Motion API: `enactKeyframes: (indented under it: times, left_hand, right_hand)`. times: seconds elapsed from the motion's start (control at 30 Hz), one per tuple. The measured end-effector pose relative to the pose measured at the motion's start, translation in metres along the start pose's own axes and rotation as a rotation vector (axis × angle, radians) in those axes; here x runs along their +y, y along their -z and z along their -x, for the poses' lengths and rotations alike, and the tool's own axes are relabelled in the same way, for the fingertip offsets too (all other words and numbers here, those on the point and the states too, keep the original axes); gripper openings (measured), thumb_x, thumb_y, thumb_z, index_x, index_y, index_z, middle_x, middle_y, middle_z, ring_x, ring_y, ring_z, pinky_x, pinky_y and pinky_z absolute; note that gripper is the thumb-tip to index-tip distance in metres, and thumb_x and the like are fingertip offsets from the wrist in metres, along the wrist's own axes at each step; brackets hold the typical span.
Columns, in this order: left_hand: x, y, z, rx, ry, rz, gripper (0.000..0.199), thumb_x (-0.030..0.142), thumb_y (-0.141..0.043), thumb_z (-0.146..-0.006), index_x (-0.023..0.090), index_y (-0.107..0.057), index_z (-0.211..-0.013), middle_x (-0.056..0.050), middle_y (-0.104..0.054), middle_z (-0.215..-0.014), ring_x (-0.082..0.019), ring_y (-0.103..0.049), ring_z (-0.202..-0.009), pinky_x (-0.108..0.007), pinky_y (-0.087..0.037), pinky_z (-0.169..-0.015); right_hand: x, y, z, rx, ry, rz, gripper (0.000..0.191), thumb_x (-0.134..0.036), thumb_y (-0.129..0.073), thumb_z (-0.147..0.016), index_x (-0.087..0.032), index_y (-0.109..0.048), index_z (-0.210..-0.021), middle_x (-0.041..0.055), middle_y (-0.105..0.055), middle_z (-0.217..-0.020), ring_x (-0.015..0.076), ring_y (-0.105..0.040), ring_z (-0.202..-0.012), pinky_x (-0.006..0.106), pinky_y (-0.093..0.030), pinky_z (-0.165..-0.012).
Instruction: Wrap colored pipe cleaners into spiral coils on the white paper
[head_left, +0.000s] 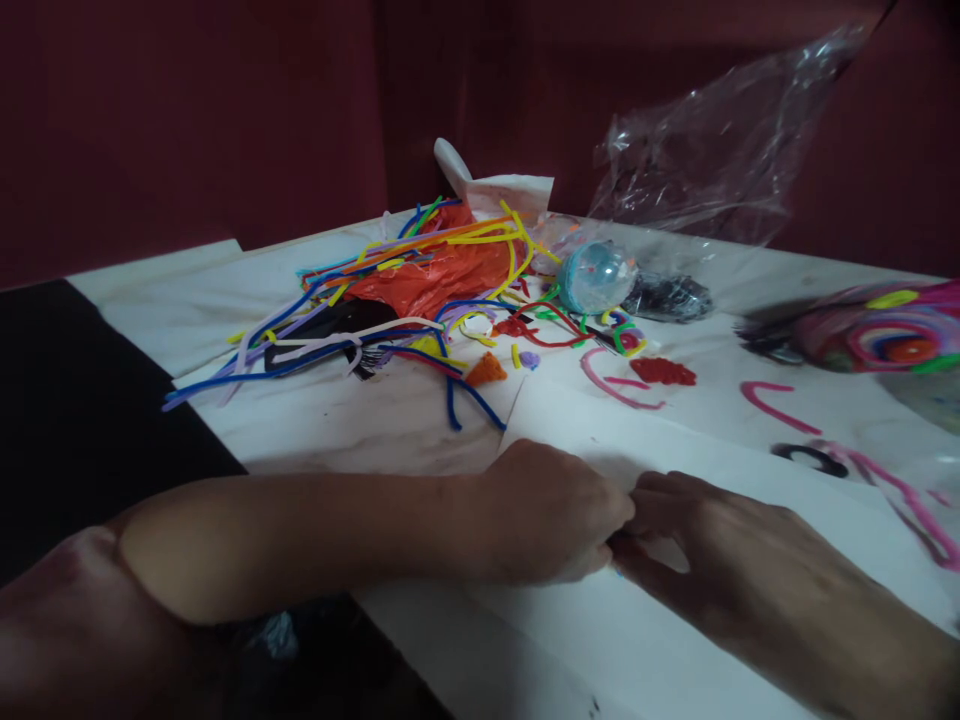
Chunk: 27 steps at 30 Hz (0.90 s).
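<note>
Above a white paper sheet (720,650), my left hand (555,515) is closed, its fingers curled and turned away from view. Its fingertips meet those of my right hand (697,525), which is pinched with thumb and fingers together. Whatever lies between them is hidden, apart from a tiny blue speck just below the fingertips. Beyond the hands are a pink bent pipe cleaner (780,408), a black ring (810,459) and a red fuzzy piece (663,371). More pink pipe cleaner (911,505) lies right of the paper.
Behind, a pile of coloured pipe cleaners (352,340) surrounds red plastic (420,285). A clear ball with blue wrapping (598,277), a transparent bag (705,150) and a decorated colourful object (885,330) stand further right. A dark red wall (187,120) borders the table.
</note>
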<state>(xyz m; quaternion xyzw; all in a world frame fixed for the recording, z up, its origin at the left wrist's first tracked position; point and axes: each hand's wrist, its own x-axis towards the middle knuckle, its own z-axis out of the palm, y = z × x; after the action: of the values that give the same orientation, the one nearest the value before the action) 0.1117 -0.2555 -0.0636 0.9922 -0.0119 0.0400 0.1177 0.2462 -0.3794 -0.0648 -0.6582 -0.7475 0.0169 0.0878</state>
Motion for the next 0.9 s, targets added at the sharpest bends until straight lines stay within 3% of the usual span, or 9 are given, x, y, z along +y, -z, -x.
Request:
enactKeyframes:
  times: [0.2, 0.27, 0.4, 0.47, 0.67, 0.9]
  left_hand:
    - [0.001, 0.004, 0.001, -0.005, 0.005, 0.033, 0.011, 0.024, -0.055, -0.079, 0.018, -0.064, -0.08, 0.002, -0.065, -0.075, -0.016, -0.062, -0.068, -0.026, -0.031, -0.047]
    - [0.0, 0.003, 0.0, -0.026, 0.02, 0.037, 0.011, 0.025, -0.054, -0.079, 0.018, -0.064, -0.079, 0.002, -0.066, -0.075, -0.016, -0.061, -0.067, -0.026, -0.028, -0.045]
    - [-0.002, 0.0, -0.001, -0.01, 0.024, 0.039, 0.012, 0.027, -0.055, -0.078, 0.019, -0.063, -0.076, 0.001, -0.066, -0.074, -0.015, -0.06, -0.065, -0.026, -0.025, -0.044]
    - [-0.002, -0.001, -0.002, -0.006, 0.028, 0.051, 0.011, 0.027, -0.056, -0.077, 0.019, -0.063, -0.076, 0.001, -0.067, -0.075, -0.015, -0.06, -0.066, -0.025, -0.026, -0.044]
    - [0.0, 0.005, -0.001, -0.066, 0.038, 0.066, 0.014, 0.026, -0.054, -0.079, 0.018, -0.064, -0.074, -0.001, -0.067, -0.078, -0.017, -0.061, -0.071, -0.025, -0.033, -0.048]
    - [0.0, 0.011, 0.001, -0.152, -0.002, 0.033, 0.009, 0.015, -0.054, -0.077, 0.016, -0.063, -0.076, -0.003, -0.067, -0.078, -0.018, -0.062, -0.073, -0.026, -0.033, -0.044]
  right_hand:
    - [-0.005, -0.002, -0.002, 0.133, 0.007, 0.001, 0.017, -0.017, -0.04, -0.076, -0.02, -0.056, -0.069, 0.0003, -0.05, -0.063, 0.0187, -0.051, -0.049, 0.024, -0.033, -0.037]
    - [-0.008, -0.001, -0.003, 0.031, -0.087, 0.016, 0.012, -0.015, -0.047, -0.075, -0.021, -0.057, -0.071, -0.0009, -0.052, -0.065, 0.0191, -0.053, -0.052, 0.024, -0.034, -0.039]
    - [-0.017, 0.007, -0.01, -0.349, -0.399, 0.052, 0.015, -0.011, -0.06, -0.08, -0.025, -0.063, -0.083, -0.0043, -0.056, -0.08, 0.0205, -0.057, -0.071, 0.026, -0.043, -0.055]
    - [-0.021, 0.012, -0.015, -0.436, -0.488, 0.049, 0.018, -0.009, -0.061, -0.082, -0.026, -0.064, -0.086, -0.0051, -0.056, -0.082, 0.0206, -0.057, -0.077, 0.026, -0.044, -0.059]
    - [-0.027, 0.023, -0.025, -0.494, -0.551, 0.013, 0.025, -0.006, -0.059, -0.089, -0.029, -0.067, -0.084, -0.0074, -0.057, -0.085, 0.0168, -0.055, -0.082, 0.023, -0.044, -0.068]
    - [-0.029, 0.018, -0.021, -0.482, -0.518, 0.061, 0.026, -0.007, -0.061, -0.086, -0.032, -0.067, -0.08, -0.0088, -0.056, -0.084, 0.0174, -0.056, -0.079, 0.024, -0.042, -0.064]
